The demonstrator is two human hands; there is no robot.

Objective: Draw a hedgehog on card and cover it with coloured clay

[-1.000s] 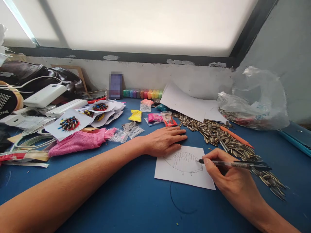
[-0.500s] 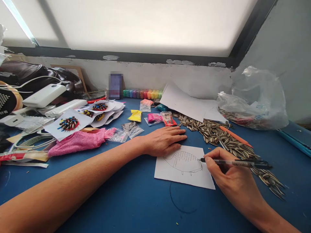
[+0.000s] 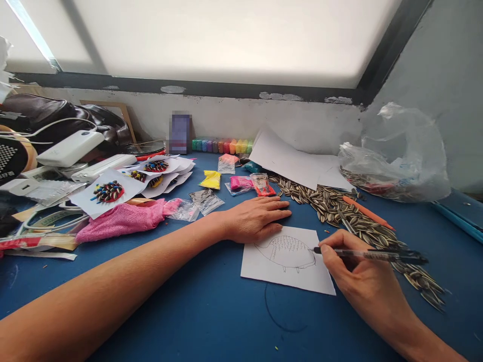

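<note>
In the head view, the left hand lay flat, palm down, its fingers stretched out on the blue table and its heel and thumb over the upper left part of a white paper. The right hand pinched a black pen between thumb and fingers near its tip, the barrel lying back over the hand to the right. The paper lay flat in front of the person, between the two hands. On it was a line drawing of a rounded animal with short legs, its back filled with rows of small marks. The pen's tip was at the right end of the body; whether it touched the paper could not be told.

Beyond the right hand spread a pile of striped seeds, with an orange stick lying across it. White sheets covered the pile's far end, and a clear bag with more seeds inside stood to their right. Yellow, pink and red packets lay past the left hand's fingers. Further left were a pink cloth and several seed-covered cards, partly overlapping.
</note>
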